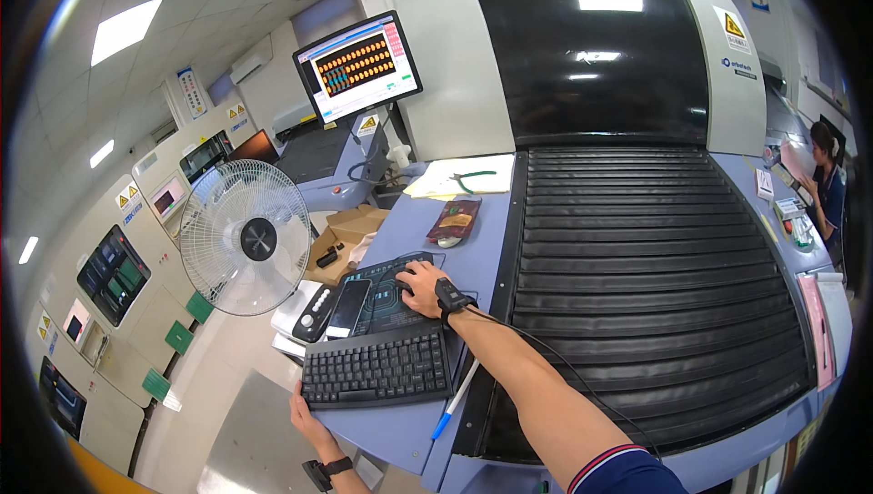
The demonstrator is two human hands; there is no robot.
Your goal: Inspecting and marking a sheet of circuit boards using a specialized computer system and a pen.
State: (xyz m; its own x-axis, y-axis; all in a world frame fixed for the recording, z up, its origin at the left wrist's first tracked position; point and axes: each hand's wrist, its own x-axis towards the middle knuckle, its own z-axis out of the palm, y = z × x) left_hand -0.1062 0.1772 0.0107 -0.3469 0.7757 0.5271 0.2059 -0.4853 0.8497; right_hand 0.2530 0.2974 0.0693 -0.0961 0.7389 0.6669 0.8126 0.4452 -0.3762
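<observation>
- Right hand [421,287], fingers curled over a dark mouse [403,287] on the mouse pad [382,298].
- Left hand [305,417], fingers hooked on the desk edge [364,426] below the untouched keyboard [377,369].
- Monitor [357,66] lit with rows of orange dots.

White fan [245,237], monitor [357,66], green-handled pliers [476,177], blue pen [454,400].

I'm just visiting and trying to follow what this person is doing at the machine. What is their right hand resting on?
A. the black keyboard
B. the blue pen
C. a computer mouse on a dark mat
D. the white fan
C: the right hand lies over a mouse on the dark mat, behind the black keyboard, whose near corner the left hand grips.
</observation>
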